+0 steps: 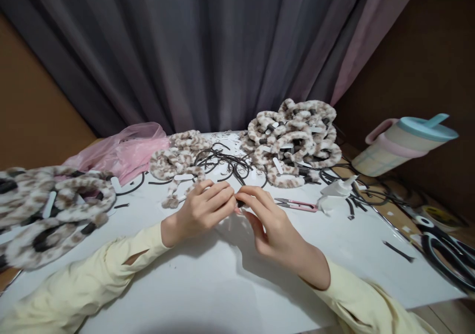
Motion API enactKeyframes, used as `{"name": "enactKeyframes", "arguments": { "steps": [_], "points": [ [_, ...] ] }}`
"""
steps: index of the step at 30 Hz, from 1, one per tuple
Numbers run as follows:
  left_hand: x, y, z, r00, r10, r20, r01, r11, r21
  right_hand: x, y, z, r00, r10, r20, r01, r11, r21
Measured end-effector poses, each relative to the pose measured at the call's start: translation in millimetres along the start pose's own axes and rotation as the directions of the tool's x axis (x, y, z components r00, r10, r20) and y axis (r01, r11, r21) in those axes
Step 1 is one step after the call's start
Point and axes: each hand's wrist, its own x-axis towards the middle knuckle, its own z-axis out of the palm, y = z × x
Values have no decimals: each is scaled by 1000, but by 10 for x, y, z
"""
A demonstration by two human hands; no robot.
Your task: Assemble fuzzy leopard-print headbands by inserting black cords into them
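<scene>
My left hand (208,206) and my right hand (272,220) meet above the middle of the white tabletop, both with bent, closed fingers. Between the fingertips shows a small dark piece (240,204), pinched by my right hand; its kind is not clear. What my left fingers hold is mostly hidden behind them. Just behind my left hand lies a furry, spotted brown-and-white strip (172,199) with a white tag (183,177). A pink-handled pair of small scissors (299,205) rests to the right of my right fingers.
Furry spotted loops pile up at the back right (297,141) and left (61,210). Dark cords (232,162) lie between. A pink plastic bag (126,148) sits back left. At right are a white squeeze bottle (336,193), a lidded tumbler (403,146) and large black scissors (445,255).
</scene>
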Motion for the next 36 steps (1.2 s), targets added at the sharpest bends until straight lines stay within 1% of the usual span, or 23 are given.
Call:
{"name": "enactKeyframes", "arguments": {
  "steps": [1,3,5,8,10,11,12,13,14,16,17,18,19,20,24,27,30,32,34,36],
  "points": [
    [5,1,0,1000,-1,0,1,1000,-1,1,1,11,1000,-13,-9,12,999,-32],
    [21,16,-2,1000,-7,4,7,1000,-12,4,7,43,996,-59,-65,52,993,-106],
    [37,44,-4,999,-40,27,41,999,-34,2,22,78,987,-111,-120,89,980,-176],
    [44,82,-5,982,-157,101,169,979,-113,-12,55,111,979,-153,-133,117,962,-247],
    [37,98,-4,953,-254,167,286,935,-209,-22,70,116,978,-164,-127,124,954,-272],
    [33,104,-4,930,-303,206,351,899,-261,-26,74,115,978,-169,-124,128,951,-281],
    [31,109,-5,900,-355,252,423,851,-312,-28,74,112,978,-172,-122,131,948,-290],
    [34,113,-9,859,-407,310,502,787,-358,-28,73,108,977,-175,-118,134,945,-297],
    [41,117,-13,804,-455,384,588,707,-394,-28,70,104,977,-178,-114,136,943,-305],
    [69,124,-28,660,-520,543,750,506,-426,-26,65,99,977,-184,-111,139,936,-323],
    [88,126,-36,588,-535,607,809,405,-427,-26,65,100,976,-187,-112,141,932,-333],
    [109,126,-45,531,-538,655,847,318,-425,-26,67,101,975,-191,-115,141,929,-341],
    [129,124,-54,492,-536,687,869,249,-428,-27,71,104,974,-193,-122,141,929,-343],
    [147,120,-62,472,-531,704,877,198,-439,-27,77,107,973,-191,-132,137,932,-337],
    [202,87,-96,446,-486,752,874,55,-483,-25,100,117,975,-150,-163,110,966,-232],
    [226,66,-121,407,-455,793,881,-33,-471,-24,94,121,973,-120,-199,90,984,-155],
    [232,61,-138,368,-408,836,891,-102,-442,-30,80,138,967,-107,-233,75,987,-142],
    [223,61,-142,349,-366,863,893,-149,-425,-36,81,156,963,-90,-254,61,991,-120],
    [209,57,-144,339,-311,888,889,-203,-411,-35,94,166,958,-74,-275,51,995,-89],
    [198,46,-146,342,-255,905,877,-259,-404,-23,115,154,959,-78,-274,62,996,-66]
  ]
}}
